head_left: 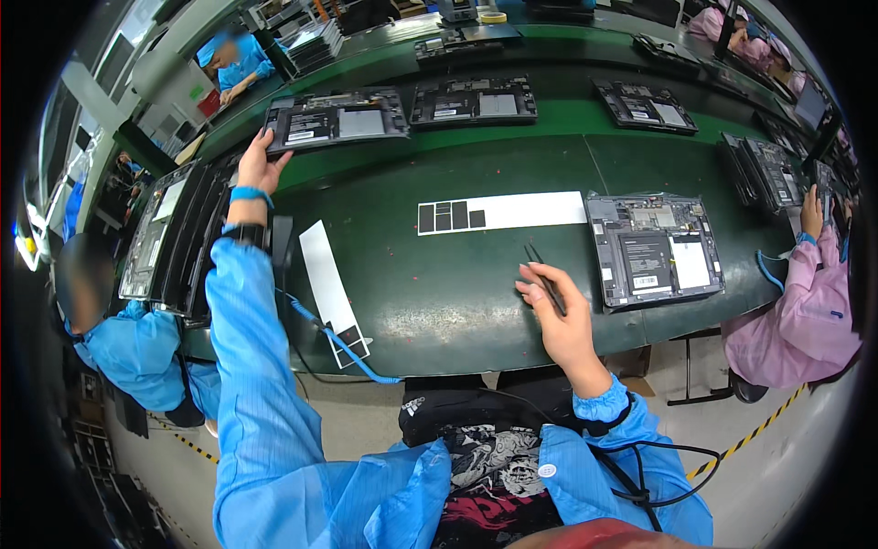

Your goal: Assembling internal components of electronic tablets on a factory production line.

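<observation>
With my arm stretched to the far left, my left hand (260, 170) grips the near left corner of an opened tablet (315, 123), whose battery and circuit board are bare. That tablet is slightly blurred, and I cannot tell if its far side rests on the bench. Over the middle of the bench, my right hand (567, 320) is closed around dark tweezers (546, 279), their tips pointing away from me. Just right of it lies another opened tablet (646, 261). A white sheet with black adhesive pieces (521, 212) lies beyond the tweezers; its right end meets this tablet.
A second white strip (322, 274) lies near the left edge of the green bench (457, 311). A blue coiled wrist cord (343, 346) crosses there. More opened tablets (473, 101) line the far side, and a stack (174, 238) stands left. Co-workers sit left and right.
</observation>
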Motion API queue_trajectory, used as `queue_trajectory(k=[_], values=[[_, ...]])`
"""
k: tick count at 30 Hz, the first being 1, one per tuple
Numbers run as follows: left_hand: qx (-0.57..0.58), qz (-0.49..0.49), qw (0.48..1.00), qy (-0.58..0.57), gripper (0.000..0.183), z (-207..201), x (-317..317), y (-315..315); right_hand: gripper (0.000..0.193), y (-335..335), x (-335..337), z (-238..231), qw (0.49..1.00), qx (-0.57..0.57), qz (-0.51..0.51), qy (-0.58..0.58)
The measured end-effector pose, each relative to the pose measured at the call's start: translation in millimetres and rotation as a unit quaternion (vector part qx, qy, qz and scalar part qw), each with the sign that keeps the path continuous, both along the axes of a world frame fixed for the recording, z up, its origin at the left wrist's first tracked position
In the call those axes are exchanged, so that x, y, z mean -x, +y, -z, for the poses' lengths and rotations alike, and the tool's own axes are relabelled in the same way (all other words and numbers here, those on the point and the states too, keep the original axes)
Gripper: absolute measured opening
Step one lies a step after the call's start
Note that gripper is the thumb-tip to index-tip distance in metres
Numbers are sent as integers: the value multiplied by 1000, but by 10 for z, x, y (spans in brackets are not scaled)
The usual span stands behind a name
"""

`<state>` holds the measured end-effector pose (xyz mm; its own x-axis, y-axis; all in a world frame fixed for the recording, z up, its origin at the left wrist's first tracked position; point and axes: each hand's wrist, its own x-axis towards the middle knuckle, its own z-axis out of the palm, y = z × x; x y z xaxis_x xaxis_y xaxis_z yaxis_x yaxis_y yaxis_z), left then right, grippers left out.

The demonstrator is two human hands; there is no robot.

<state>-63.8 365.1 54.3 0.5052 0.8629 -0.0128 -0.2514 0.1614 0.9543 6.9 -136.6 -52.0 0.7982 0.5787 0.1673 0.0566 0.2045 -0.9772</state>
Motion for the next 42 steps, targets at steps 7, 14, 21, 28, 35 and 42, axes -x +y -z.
queue_trajectory(k=[7, 14, 21, 28, 35, 42], values=[[-467, -283, 693, 471, 62, 895, -141, 2010, 26, -7, 17, -37, 996, 63, -43, -51], [-534, 12, 781, 323, 54, 704, -1660, 18, 25, 44, -7, -12, 993, 95, -9, -69], [-292, 182, 790, 508, 55, 762, -2352, -248, 24, 62, 41, 18, 995, 75, 2, -59], [7, 217, 967, 131, 24, -18, -1866, -947, 25, 44, 0, 61, 998, 58, 26, -31], [35, 187, 980, 51, 35, -533, 501, -1986, 34, -90, -135, -1, 992, -69, 10, 107], [119, 162, 975, 95, 37, 705, 1551, -3140, 54, -114, 17, -129, 975, -61, -59, 204]])
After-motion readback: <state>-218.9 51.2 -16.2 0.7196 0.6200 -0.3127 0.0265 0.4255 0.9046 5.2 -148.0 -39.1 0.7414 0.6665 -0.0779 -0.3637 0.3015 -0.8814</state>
